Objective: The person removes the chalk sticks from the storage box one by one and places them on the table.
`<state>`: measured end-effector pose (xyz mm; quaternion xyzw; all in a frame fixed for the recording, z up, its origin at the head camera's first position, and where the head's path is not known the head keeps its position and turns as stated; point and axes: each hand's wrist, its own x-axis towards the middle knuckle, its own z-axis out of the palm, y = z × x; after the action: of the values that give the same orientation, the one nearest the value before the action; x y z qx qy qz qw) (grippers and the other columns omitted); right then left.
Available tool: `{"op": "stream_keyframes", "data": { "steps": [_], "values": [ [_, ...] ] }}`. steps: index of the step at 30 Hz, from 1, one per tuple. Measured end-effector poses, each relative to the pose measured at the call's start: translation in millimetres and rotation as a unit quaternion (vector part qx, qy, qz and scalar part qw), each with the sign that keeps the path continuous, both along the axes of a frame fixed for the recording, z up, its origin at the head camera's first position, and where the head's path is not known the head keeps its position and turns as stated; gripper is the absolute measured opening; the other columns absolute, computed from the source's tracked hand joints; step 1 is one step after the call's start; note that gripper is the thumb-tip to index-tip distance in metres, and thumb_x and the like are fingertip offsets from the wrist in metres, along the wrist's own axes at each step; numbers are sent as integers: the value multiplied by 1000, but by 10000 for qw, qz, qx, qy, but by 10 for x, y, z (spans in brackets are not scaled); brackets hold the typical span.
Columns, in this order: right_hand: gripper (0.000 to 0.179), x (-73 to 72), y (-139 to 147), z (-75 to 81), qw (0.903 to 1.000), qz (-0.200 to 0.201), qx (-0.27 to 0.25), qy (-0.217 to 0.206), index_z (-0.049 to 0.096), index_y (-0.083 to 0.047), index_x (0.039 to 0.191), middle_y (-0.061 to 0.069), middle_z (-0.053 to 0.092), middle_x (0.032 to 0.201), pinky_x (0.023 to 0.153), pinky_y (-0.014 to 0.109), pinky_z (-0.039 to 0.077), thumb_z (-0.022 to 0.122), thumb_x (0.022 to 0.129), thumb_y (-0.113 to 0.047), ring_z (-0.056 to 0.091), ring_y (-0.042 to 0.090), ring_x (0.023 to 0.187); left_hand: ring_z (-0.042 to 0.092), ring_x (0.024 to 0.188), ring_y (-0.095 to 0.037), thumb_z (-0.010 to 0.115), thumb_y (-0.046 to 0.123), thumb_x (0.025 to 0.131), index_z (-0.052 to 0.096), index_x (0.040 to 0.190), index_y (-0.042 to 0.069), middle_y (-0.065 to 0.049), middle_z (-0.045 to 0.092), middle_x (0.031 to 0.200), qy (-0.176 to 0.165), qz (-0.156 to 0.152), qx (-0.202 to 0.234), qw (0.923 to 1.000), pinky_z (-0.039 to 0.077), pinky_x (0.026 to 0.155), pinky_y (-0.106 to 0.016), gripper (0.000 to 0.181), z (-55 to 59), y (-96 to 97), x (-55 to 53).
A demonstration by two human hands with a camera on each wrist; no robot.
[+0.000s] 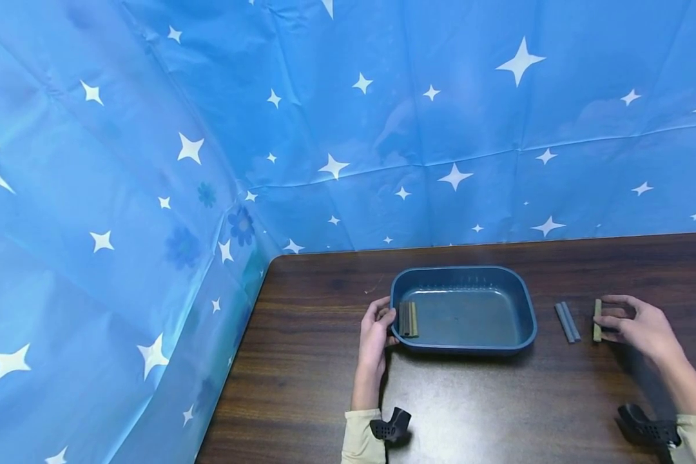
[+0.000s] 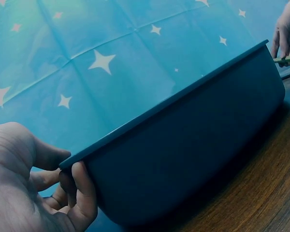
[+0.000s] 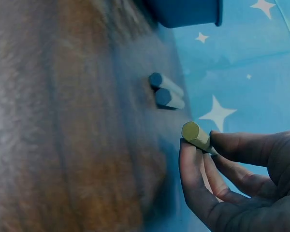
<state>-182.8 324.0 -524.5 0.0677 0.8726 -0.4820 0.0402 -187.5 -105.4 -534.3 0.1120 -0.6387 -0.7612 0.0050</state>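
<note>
At its left end, a blue rectangular tub point(image 1: 464, 316) has its rim pinched between the thumb and fingers of my left hand point(image 1: 374, 335); the left wrist view shows this grip on the tub's corner point(image 2: 183, 140). Inside, along the left wall, lie dark sticks point(image 1: 405, 320) and an olive stick point(image 1: 414, 319) side by side. My right hand point(image 1: 644, 327) pinches an olive-yellow faceted stick point(image 3: 190, 131) between thumb and fingers, to the right of the tub. Two blue-grey sticks point(image 1: 568, 322) lie together on the table between the tub and that hand.
The dark wood-grain table point(image 1: 301, 361) ends at a blue star-printed cloth point(image 1: 383, 129) behind and on the left. Each wrist wears a black camera mount, such as the left one point(image 1: 391, 425). Glare brightens the tabletop in front of the tub.
</note>
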Motion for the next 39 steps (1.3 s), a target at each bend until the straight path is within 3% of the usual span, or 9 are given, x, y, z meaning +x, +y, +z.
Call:
{"op": "stream_keyframes", "data": {
  "steps": [6,16,22,33,39],
  "values": [
    [53,6,6,-24,9995,257,173,-30,36,24,141,40,64,110,62,29,60,58,102,-3,65,1,70,55,76,-15,60,10,100,59,135,-2,-8,60,104,-72,-9,11,10000,46,50,-20,38,2,-5,-10],
    [46,-69,-168,-6,9913,309,1146,576,47,24,131,38,66,105,57,36,49,65,98,-2,67,35,75,54,76,-15,60,10,101,59,136,-1,-5,59,104,-94,3,3,10000,46,50,-20,37,6,1,0],
    [44,-78,-235,-18,9872,280,1321,851,50,25,126,35,68,95,55,35,45,67,94,0,63,26,67,54,74,-15,60,10,101,56,137,-4,-8,60,106,-3,-8,8,10000,45,50,-20,39,-2,12,2],
    [40,-78,-237,10,9875,347,1378,683,55,20,125,37,65,102,59,43,50,65,100,-9,64,44,83,55,77,-15,60,11,101,58,136,-2,-12,59,109,-93,-14,19,10000,45,50,-20,38,29,7,20],
    [39,-91,-225,56,9860,367,1444,756,57,19,124,41,62,108,59,40,46,57,105,-15,62,42,82,54,76,-14,59,10,101,58,136,-3,-10,59,107,-59,-2,26,10000,45,49,-19,38,20,5,13]
  ]
}}
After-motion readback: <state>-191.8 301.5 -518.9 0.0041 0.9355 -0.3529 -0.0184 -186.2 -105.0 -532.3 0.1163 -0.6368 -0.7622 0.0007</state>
